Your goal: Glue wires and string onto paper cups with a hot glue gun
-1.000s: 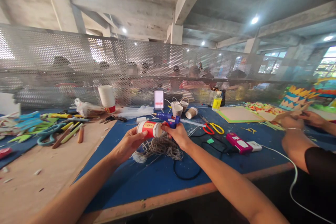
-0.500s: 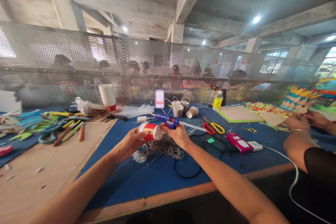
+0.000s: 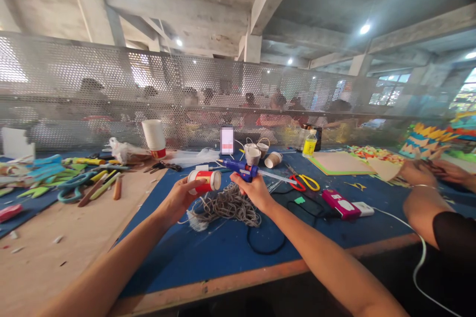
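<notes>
My left hand (image 3: 181, 198) is closed round a red and white paper cup (image 3: 204, 181), which lies tilted on its side in the grip. In my right hand (image 3: 253, 189) is a blue hot glue gun (image 3: 238, 169), its nozzle pointing left, above and behind the cup. A clear glue stick (image 3: 277, 177) sticks out of the gun's back end. The cup and the gun appear slightly apart. Below both hands a heap of grey-brown cord (image 3: 230, 206) rests on the blue mat (image 3: 178, 262).
Scissors (image 3: 305, 183), a magenta box (image 3: 340, 204), and twine-wrapped cups (image 3: 253, 153) lie beyond my right hand. Stacked paper cups (image 3: 153, 136) stand at back left, near tools (image 3: 98, 188). Another person's hands (image 3: 420, 174) work at the right. A perforated metal screen (image 3: 208, 114) closes the back.
My left hand has drawn the cup slightly left and down, away from my right hand. The glue gun has shifted a little right, and a gap now shows between the cup and my right hand.
</notes>
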Motion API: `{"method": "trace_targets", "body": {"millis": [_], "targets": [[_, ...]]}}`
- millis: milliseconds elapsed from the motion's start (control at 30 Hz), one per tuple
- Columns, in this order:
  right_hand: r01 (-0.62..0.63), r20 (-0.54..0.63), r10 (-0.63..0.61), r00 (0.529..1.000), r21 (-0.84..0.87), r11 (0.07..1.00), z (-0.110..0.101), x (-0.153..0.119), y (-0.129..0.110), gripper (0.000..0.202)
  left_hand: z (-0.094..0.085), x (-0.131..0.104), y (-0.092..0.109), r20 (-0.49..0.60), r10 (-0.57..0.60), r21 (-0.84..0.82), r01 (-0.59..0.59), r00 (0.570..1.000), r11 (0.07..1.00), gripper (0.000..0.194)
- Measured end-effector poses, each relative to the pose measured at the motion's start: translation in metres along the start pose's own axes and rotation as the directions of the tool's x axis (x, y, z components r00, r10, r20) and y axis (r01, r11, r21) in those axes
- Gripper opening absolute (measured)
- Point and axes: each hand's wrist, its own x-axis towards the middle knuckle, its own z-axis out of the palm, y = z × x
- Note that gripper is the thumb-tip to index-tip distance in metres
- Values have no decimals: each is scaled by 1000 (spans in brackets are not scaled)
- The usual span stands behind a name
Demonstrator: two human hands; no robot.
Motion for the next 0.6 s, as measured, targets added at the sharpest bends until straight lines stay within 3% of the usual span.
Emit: {"method": "trace_targets", "body": {"millis": [300,600], "targets": [[-25,74,14,997,145,989,1,1,-9,32,-14,9,-2,-27,25,1,-25,999,1000,26],[-28,182,8,983,107,994,3,-4,-11,34,-12,8,-1,-77,68,15,-67,995,998,30]]}}
